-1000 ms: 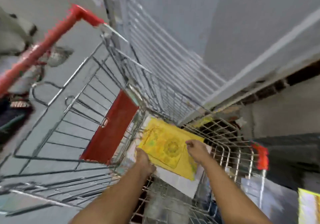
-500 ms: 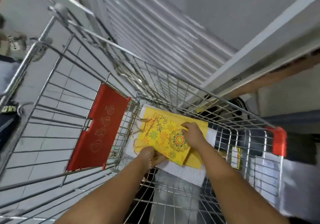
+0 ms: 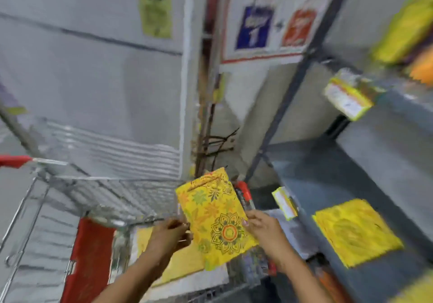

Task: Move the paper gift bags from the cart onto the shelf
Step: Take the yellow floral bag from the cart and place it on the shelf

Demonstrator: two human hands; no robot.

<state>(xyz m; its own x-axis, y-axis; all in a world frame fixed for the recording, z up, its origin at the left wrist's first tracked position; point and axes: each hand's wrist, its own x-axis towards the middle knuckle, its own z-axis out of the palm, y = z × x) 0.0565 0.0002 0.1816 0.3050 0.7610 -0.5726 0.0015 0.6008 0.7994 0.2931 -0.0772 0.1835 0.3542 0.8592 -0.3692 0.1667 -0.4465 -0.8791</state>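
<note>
— What is held, and how?

— A flat yellow paper gift bag [image 3: 216, 218], printed with flowers and an orange mandala, is pinched by its side edges between the left hand [image 3: 169, 236] and the right hand [image 3: 266, 231], above the wire cart [image 3: 112, 192].

— What is seen around the hands?

— Below the left hand, more yellow paper [image 3: 180, 263] is left lying in the cart. To the right of the right hand, a second yellow bag [image 3: 356, 231] is laid flat on the grey metal shelf [image 3: 328, 176]. Much is blurred.
</note>
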